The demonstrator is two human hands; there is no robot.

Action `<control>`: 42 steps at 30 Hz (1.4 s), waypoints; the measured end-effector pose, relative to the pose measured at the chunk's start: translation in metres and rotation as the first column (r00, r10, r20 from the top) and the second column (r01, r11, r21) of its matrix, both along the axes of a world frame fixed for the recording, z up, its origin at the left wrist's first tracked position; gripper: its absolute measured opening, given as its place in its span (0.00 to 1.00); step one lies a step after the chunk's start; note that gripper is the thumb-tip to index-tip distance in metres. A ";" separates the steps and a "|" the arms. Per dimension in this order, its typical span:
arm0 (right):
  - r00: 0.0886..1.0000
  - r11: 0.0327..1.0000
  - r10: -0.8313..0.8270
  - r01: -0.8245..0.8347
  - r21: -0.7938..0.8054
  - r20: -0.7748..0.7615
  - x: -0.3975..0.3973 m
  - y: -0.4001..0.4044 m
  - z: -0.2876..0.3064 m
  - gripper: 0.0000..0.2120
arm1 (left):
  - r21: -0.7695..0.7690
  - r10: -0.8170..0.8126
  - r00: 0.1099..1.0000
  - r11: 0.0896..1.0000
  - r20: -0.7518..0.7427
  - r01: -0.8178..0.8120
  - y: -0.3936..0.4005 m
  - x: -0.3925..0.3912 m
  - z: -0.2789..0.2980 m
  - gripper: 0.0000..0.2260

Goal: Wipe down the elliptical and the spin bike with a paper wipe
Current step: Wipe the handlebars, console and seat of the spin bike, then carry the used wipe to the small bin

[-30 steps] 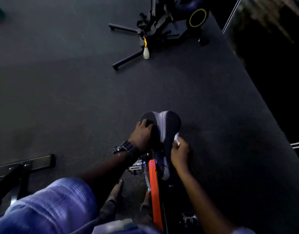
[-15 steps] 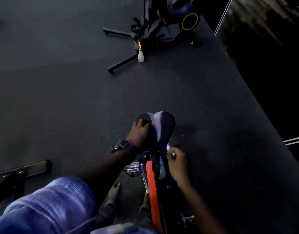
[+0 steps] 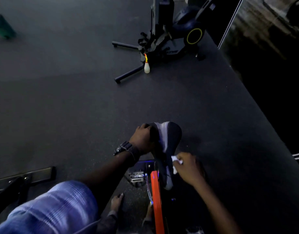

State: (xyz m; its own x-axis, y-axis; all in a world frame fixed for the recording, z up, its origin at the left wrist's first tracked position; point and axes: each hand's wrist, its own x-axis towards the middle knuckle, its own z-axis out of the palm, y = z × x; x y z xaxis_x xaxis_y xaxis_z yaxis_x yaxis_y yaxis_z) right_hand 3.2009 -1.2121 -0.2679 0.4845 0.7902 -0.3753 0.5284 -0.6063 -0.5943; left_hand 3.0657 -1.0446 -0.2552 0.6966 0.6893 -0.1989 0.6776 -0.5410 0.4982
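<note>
The spin bike's black and grey saddle [image 3: 169, 137] stands low in the middle, above its orange frame bar [image 3: 155, 198]. My left hand [image 3: 142, 138], a black watch on its wrist, grips the saddle's wide left side. My right hand [image 3: 187, 168] holds a crumpled white paper wipe [image 3: 175, 162] against the saddle's right edge near the narrow nose. A second machine [image 3: 170, 36], dark with a yellow-ringed wheel and black floor legs, stands at the top centre.
A white spray bottle [image 3: 146, 65] with a red and yellow top stands on the dark rubber floor beside that machine's leg. A metal pedal [image 3: 137, 176] shows under the saddle. A green object [image 3: 3, 27] lies far left. A metal bar [image 3: 23, 178] lies low left.
My right hand has slid the wipe back along the saddle's right edge toward the nose. My left hand keeps its hold on the saddle. The view has tilted slightly.
</note>
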 end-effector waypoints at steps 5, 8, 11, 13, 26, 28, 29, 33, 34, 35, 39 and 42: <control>0.994 0.942 0.079 -0.052 0.331 -0.069 0.016 0.121 0.086 0.10 | 0.066 0.275 0.939 0.953 0.207 -0.294 0.056 -0.018 0.090 0.25; 0.971 0.841 0.189 -0.084 0.534 -0.146 0.002 0.202 0.160 0.10 | 0.120 0.370 0.851 0.890 0.373 -0.440 0.095 -0.044 0.161 0.23; 0.955 0.734 0.280 -0.148 0.663 -0.097 -0.033 0.267 0.249 0.13 | 0.141 0.419 0.746 0.818 0.517 -0.558 0.126 -0.087 0.235 0.22; 0.953 0.679 0.302 -0.191 0.709 -0.033 -0.057 0.299 0.293 0.11 | 0.161 0.433 0.682 0.764 0.589 -0.624 0.144 -0.120 0.275 0.21; 0.865 0.564 0.316 -0.502 0.656 0.390 -0.291 0.462 0.395 0.14 | 0.093 0.393 0.370 0.569 0.842 -0.817 0.260 -0.415 0.414 0.13; 0.845 0.544 0.313 -0.533 0.648 0.434 -0.321 0.485 0.396 0.16 | 0.066 0.408 0.347 0.564 0.844 -0.823 0.279 -0.454 0.417 0.11; 0.835 0.542 0.312 -0.548 0.637 0.453 -0.338 0.499 0.397 0.16 | 0.044 0.417 0.327 0.560 0.848 -0.827 0.291 -0.474 0.418 0.10; 0.811 0.501 0.315 -0.584 0.639 0.493 -0.381 0.546 0.403 0.10 | -0.042 0.433 0.227 0.528 0.872 -0.848 0.338 -0.522 0.417 0.07; 0.805 0.486 0.320 -0.592 0.643 0.499 -0.390 0.558 0.407 0.09 | -0.058 0.431 0.204 0.521 0.879 -0.852 0.350 -0.530 0.418 0.08; 0.797 0.473 0.326 -0.604 0.642 0.509 -0.399 0.570 0.412 0.08 | -0.072 0.431 0.183 0.513 0.884 -0.855 0.361 -0.536 0.418 0.09; 0.796 0.427 0.328 -0.605 0.672 0.508 -0.430 0.638 0.429 0.05 | -0.080 0.411 0.148 0.487 0.899 -0.870 0.420 -0.559 0.422 0.11; 0.799 0.403 0.320 -0.601 0.691 0.508 -0.445 0.706 0.433 0.05 | -0.042 0.393 0.162 0.460 0.905 -0.887 0.475 -0.572 0.425 0.11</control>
State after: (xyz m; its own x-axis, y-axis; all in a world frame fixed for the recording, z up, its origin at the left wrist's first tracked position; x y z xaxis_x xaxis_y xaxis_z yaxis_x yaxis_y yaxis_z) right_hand 2.7562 -0.5063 0.1647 -0.0933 0.7954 0.5989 0.7769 0.4344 -0.4558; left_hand 2.4940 -0.5696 0.1693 -0.4126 0.7496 0.5176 0.3735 -0.3790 0.8467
